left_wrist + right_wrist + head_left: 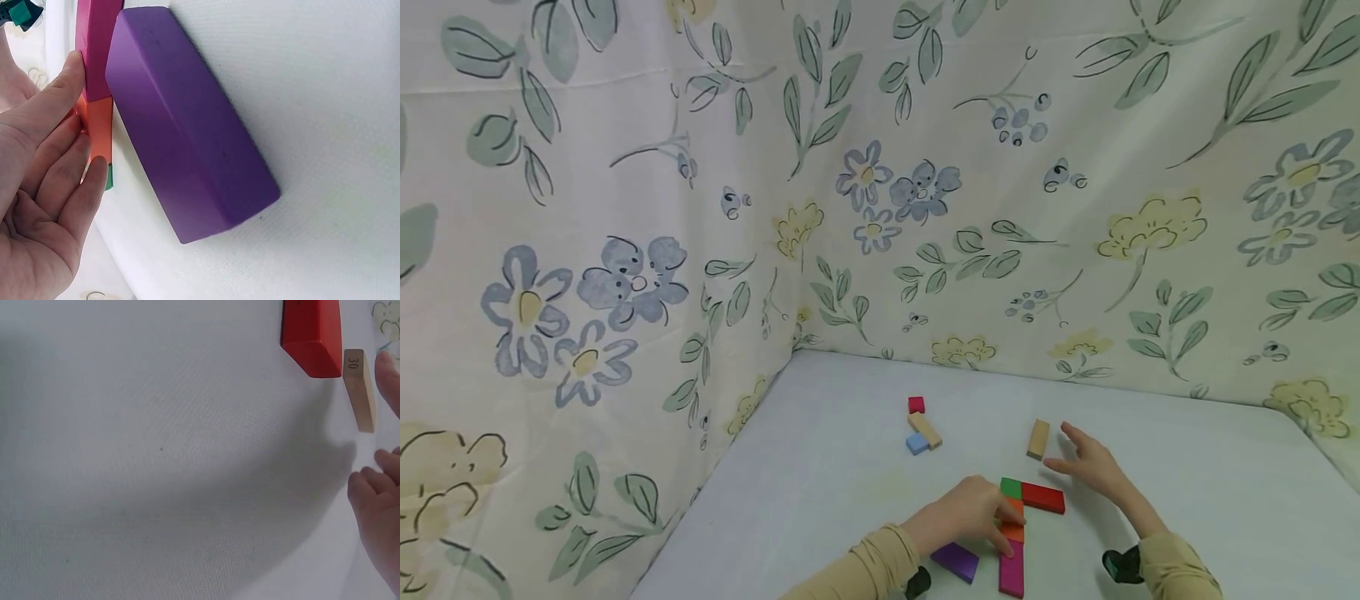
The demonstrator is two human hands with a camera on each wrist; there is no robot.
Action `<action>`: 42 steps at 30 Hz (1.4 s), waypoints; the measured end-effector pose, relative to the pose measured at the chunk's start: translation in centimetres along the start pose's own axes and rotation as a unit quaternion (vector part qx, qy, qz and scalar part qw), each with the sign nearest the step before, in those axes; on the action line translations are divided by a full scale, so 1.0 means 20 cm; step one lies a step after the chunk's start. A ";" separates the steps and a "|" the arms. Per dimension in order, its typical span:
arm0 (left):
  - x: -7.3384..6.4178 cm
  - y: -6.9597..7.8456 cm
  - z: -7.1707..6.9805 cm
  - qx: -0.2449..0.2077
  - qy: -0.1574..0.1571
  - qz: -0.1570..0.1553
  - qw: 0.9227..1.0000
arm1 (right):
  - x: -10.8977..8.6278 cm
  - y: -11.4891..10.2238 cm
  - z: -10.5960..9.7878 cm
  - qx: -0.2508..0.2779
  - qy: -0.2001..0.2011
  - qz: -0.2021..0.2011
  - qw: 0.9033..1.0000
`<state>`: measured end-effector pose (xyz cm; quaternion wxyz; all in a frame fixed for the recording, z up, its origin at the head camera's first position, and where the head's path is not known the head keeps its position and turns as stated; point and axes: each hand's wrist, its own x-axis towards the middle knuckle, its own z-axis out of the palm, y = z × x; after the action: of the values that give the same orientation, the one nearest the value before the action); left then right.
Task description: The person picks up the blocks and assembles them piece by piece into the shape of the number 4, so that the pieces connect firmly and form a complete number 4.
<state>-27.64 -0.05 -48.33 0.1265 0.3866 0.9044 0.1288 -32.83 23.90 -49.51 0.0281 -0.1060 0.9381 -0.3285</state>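
Observation:
A row of blocks lies on the white table: a green block (1011, 487) at the far end, orange (1014, 533) in the middle and a magenta block (1012, 575) nearest. A red block (1042, 498) extends rightward from the green one. My left hand (962, 512) lies over the row, its thumb at the magenta block and its fingers, fairly straight, touching the orange part. Beside that hand lies a purple block (187, 137) with slanted edges. My right hand (1093, 467) hovers with thumb and fingers spread, just right of a plain wooden block (1038, 439) marked 30.
Farther back and left on the table (820, 467) are a small red block (916, 404), a wooden block (924, 430) and a blue block (917, 443). Floral cloth (977, 283) hangs behind the table and along its left side.

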 end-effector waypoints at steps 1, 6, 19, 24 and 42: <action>0.00 0.00 0.00 0.000 0.001 0.000 1.000 | 0.00 0.00 0.00 -0.002 0.000 0.000 1.000; 0.00 0.00 0.00 0.003 0.004 0.006 1.000 | 0.02 0.02 0.02 -0.020 0.004 0.002 1.000; 0.00 -0.01 0.01 0.004 0.008 0.018 1.000 | 0.08 0.03 0.06 -0.016 -0.002 -0.005 1.000; -0.01 -0.01 0.00 0.003 0.008 0.022 1.000 | 0.10 0.04 0.08 -0.027 -0.002 -0.008 1.000; -0.01 -0.02 0.01 -0.010 0.016 0.020 1.000 | 0.06 0.04 0.09 -0.035 0.037 0.005 0.999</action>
<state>-27.69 -0.42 -48.60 0.1131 0.4008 0.8973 0.1461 -33.96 23.03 -51.41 -0.0084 -0.0902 0.9500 -0.2987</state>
